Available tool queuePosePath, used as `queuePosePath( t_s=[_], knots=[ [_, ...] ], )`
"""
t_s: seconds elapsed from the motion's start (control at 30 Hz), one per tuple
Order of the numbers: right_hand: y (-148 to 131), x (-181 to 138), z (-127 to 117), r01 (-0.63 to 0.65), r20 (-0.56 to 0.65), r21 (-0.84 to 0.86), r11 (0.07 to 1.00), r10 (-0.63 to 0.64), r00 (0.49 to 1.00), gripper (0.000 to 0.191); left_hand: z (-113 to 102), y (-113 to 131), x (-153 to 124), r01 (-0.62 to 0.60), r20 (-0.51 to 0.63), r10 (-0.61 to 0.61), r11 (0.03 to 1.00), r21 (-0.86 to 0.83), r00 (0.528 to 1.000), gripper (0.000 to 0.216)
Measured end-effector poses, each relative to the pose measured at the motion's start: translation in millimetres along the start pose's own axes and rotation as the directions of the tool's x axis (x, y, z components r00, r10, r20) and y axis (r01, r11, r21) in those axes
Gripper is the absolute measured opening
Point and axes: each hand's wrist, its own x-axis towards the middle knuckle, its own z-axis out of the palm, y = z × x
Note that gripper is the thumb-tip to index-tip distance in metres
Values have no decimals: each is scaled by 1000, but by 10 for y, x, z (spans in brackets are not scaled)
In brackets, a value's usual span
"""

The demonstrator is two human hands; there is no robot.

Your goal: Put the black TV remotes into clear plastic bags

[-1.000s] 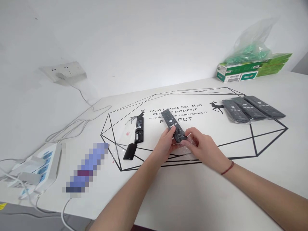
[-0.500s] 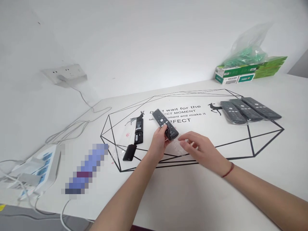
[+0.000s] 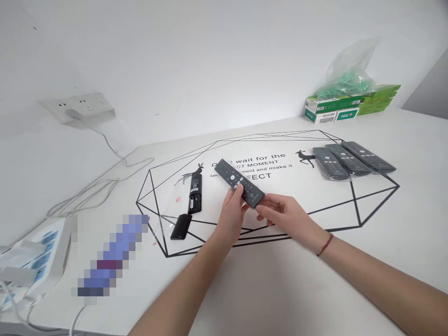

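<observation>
My left hand [image 3: 233, 207] is closed around a black remote control [image 3: 238, 181], thumb on its buttons, held tilted above the white table. At the remote's lower end, my right hand [image 3: 280, 210] pinches the edge between thumb and fingers; some fingertips are hidden behind it. To the left lies a second remote control [image 3: 196, 189], face down, its battery compartment uncovered. A black battery cover [image 3: 181, 227] rests just below it, beside a clear plastic bag [image 3: 175, 200].
Several bagged things stand on the right: three remote controls in plastic [image 3: 353, 158]. Green boxes [image 3: 332, 105] with a plastic bag [image 3: 350, 79] on top are against the wall. A power strip [image 3: 49, 261], cables [image 3: 94, 191] and a blurred-out object [image 3: 115, 256] occupy the left.
My right hand has moved left onto the remote's lower end, where it was apart before. The remote has turned slightly. The whole view has shifted a little.
</observation>
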Motion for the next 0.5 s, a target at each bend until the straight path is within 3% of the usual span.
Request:
queuePosePath(
  t_s=[0.1, 0.2, 0.33, 0.5],
  knots=[
    [24, 25, -10, -58, 11, 218, 974, 57, 998, 32, -7, 21, 16, 27, 45, -28, 999, 24, 999, 28],
    [41, 44, -29, -116, -52, 291, 950, 137, 989, 37, -15, 62, 11, 73, 148, -80, 996, 56, 986, 33],
    [28, 45, -41, -132, -76, 287, 949, 159, 984, 37, -45, 106, -13, 121, 256, -151, 984, 128, 955, 34],
    [43, 66, -70, -117, -47, 226, 967, 131, 990, 32, -83, 109, -1, 148, 219, -208, 954, 261, 953, 38]
  ],
)
